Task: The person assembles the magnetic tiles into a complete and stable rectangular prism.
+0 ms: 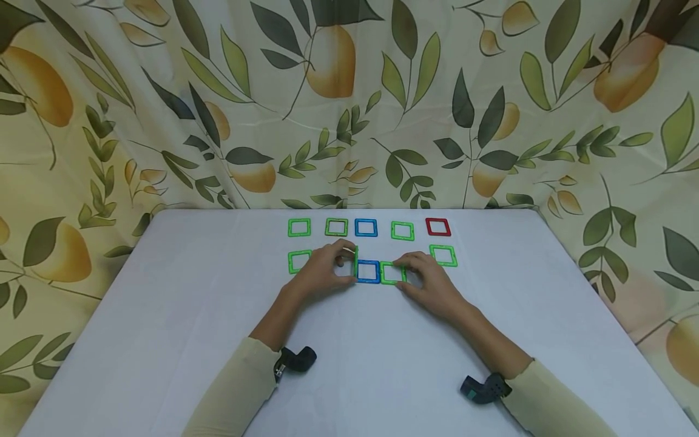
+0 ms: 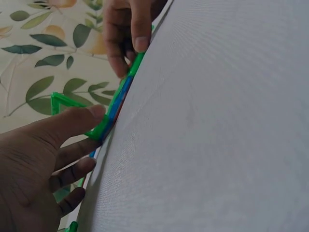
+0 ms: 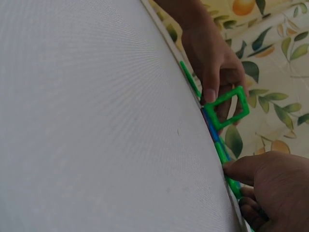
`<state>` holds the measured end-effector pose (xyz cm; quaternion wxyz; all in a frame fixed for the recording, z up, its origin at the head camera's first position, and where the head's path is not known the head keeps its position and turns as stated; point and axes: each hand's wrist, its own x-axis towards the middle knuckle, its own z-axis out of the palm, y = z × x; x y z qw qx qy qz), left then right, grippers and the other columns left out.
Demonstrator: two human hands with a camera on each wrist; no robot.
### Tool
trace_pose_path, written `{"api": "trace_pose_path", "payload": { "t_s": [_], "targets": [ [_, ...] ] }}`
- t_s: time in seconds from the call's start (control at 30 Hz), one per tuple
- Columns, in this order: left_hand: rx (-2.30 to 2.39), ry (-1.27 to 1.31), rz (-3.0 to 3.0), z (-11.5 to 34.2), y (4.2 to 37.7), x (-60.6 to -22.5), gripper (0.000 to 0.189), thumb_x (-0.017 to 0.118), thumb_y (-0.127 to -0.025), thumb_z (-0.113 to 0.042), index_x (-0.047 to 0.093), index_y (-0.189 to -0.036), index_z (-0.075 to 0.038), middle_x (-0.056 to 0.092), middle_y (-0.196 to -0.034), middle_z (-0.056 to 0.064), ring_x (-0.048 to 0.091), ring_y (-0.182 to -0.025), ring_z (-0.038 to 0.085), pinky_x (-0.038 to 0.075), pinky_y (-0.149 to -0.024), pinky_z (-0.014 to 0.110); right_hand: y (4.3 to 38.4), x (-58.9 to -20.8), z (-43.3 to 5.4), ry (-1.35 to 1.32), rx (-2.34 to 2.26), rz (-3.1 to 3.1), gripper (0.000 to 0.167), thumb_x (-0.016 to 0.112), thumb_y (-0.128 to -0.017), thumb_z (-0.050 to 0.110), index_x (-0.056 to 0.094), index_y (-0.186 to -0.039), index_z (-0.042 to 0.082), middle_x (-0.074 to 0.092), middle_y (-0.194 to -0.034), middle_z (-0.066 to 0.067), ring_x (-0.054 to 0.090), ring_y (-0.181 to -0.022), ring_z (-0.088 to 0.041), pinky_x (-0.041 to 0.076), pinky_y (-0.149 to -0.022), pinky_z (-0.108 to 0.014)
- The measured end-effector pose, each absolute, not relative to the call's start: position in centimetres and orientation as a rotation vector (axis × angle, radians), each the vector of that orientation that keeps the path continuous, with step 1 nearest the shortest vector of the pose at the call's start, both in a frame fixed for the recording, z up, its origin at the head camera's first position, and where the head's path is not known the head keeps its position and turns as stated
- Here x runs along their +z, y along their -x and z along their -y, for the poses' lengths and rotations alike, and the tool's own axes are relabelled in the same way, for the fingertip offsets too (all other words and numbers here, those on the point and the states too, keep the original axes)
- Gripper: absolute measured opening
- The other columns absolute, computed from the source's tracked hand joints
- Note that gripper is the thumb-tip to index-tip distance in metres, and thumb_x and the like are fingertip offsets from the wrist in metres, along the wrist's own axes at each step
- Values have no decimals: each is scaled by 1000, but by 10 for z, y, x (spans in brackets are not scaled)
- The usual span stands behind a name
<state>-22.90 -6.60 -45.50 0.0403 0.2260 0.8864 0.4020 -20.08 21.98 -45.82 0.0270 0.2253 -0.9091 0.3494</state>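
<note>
My left hand [image 1: 324, 267] pinches a green square magnetic tile [image 1: 356, 261] that stands upright on its edge. In the right wrist view this upright tile [image 3: 224, 97] shows as an open green frame, with the left fingers behind it. Its lower edge meets the left side of a blue tile [image 1: 368, 281] lying flat. Joined to the right of the blue one is a flat green tile [image 1: 389, 283]. My right hand [image 1: 431, 282] grips that green tile by its right side, thumb at the near edge and fingers at the far edge.
Along the table's back edge lie a green tile [image 1: 299, 235], a green tile with a darker tone [image 1: 336, 235], a blue tile [image 1: 366, 235], another green tile [image 1: 402, 238] and a red tile [image 1: 438, 235]. Behind my hands lie a left green tile [image 1: 290, 262] and a right green tile [image 1: 443, 264].
</note>
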Motion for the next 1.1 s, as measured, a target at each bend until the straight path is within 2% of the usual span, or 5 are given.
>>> {"api": "trace_pose_path", "payload": {
  "t_s": [0.8,0.97,1.1],
  "targets": [
    [1260,-634,-2690,68,229,-455,62,91,-85,-17,59,-138,-16,73,-126,0,62,-105,17,52,-93,36,201,-456,-220,-673,1073,2856,43,83,-92,14,70,-133,8,61,-136,-10,55,-126,-31,47,-106,-52],
    [1265,-635,-2686,68,229,-455,62,91,-84,-17,60,-138,-16,73,-126,0,62,-105,18,52,-93,36,202,-451,-220,-617,1102,2896,44,82,-93,15,69,-135,10,59,-138,-7,57,-122,-28,48,-105,-49],
    [1270,-635,-2681,68,229,-455,62,92,-84,-17,60,-138,-16,73,-127,-1,62,-106,18,51,-94,36,204,-443,-226,-511,1123,2920,45,79,-95,14,66,-138,9,57,-142,-9,57,-123,-30,48,-106,-51]
  ]
}}
